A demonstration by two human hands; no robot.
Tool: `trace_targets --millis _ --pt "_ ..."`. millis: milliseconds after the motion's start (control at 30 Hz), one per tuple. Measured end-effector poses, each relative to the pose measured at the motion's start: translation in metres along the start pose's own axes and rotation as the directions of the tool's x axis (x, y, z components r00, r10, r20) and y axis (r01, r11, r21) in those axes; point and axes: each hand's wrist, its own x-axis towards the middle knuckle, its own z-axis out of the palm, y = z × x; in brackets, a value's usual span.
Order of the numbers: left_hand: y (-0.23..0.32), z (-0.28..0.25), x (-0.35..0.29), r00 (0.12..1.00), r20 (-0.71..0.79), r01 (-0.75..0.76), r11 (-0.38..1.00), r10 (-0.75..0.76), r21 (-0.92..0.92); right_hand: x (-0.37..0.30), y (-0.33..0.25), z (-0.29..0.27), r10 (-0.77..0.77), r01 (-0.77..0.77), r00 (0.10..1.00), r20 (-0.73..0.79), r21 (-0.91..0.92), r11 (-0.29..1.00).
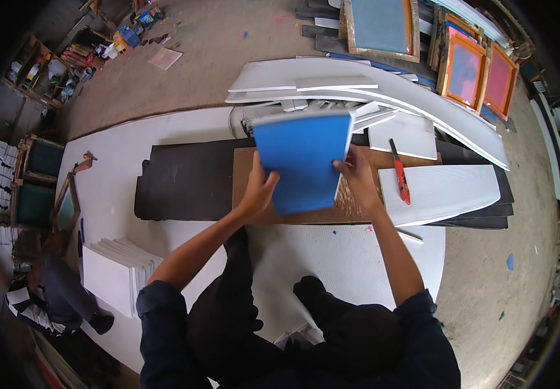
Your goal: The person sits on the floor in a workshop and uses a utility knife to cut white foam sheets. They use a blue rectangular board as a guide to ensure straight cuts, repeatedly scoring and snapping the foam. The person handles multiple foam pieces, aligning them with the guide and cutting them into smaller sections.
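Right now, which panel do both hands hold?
The blue panel, gripped at its sides by the left hand and right hand; the brown panel and black panel lie flat.

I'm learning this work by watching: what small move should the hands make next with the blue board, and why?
Probably lower the blue board flat onto the brown board. The left hand and right hand grip it at opposite sides, the brown board shows beneath it, and the red knife lies off to the right.
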Motion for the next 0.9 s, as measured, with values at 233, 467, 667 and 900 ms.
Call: trace_targets --millis 233,467,667,900 --pt "-0.026 -0.002 0.014 0.683 0.166 0.727 0.684 -0.711 -0.062 0.014 0.080 0.014 0.390 -0.347 0.917 0.080 -0.319 0.882" --pt "-0.070 -0.016 0.010 0.572 0.221 0.816 0.521 -0.790 -0.250 -0.019 0.066 0.054 0.360 -0.271 0.930 0.074 -0.524 0.807" --pt "-0.098 0.003 -0.003 0.860 -0.351 0.508 0.556 -0.371 0.658 -0.018 0.066 0.058 0.331 -0.276 0.943 0.027 -0.494 0.825" --pt "-0.098 -0.019 -0.013 0.941 -0.152 0.338 0.796 -0.304 0.502 -0.025 0.067 0.072 0.225 -0.196 0.973 -0.051 -0.698 0.689"
